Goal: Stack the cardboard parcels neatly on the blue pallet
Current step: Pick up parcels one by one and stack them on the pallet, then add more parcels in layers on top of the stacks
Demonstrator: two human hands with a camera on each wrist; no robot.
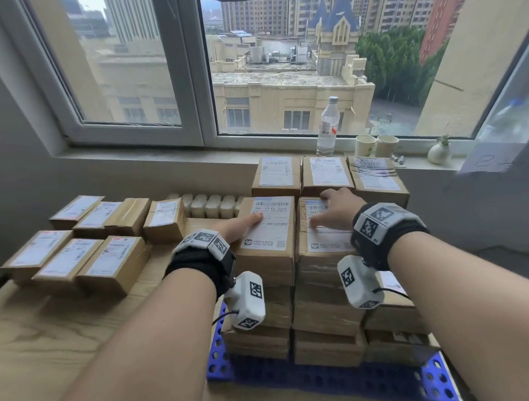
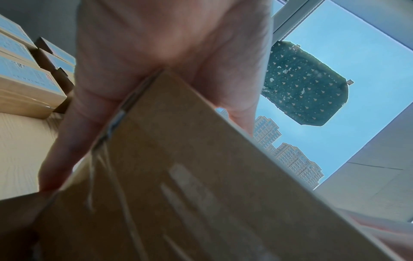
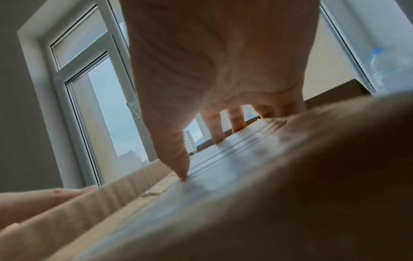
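Cardboard parcels with white labels stand in tight columns, several layers high, on the blue pallet (image 1: 222, 366). My left hand (image 1: 243, 228) lies over the left top edge of the front-left top parcel (image 1: 274, 245). In the left wrist view this hand (image 2: 167, 53) straddles the parcel's edge (image 2: 201, 176), digits straight on both faces. My right hand (image 1: 333, 209) rests on the neighbouring top parcel (image 1: 323, 249). Its spread fingers and thumb (image 3: 181, 166) touch the label (image 3: 245, 167) while the palm is arched above it. Both parcels sit on the stack.
Several loose labelled parcels (image 1: 77, 257) lie on the wooden table (image 1: 51, 346) to the left. A row of white packets (image 1: 209, 205) sits behind them. On the windowsill stand a water bottle (image 1: 328, 127), two paper cups (image 1: 376, 145) and a small vase (image 1: 438, 153).
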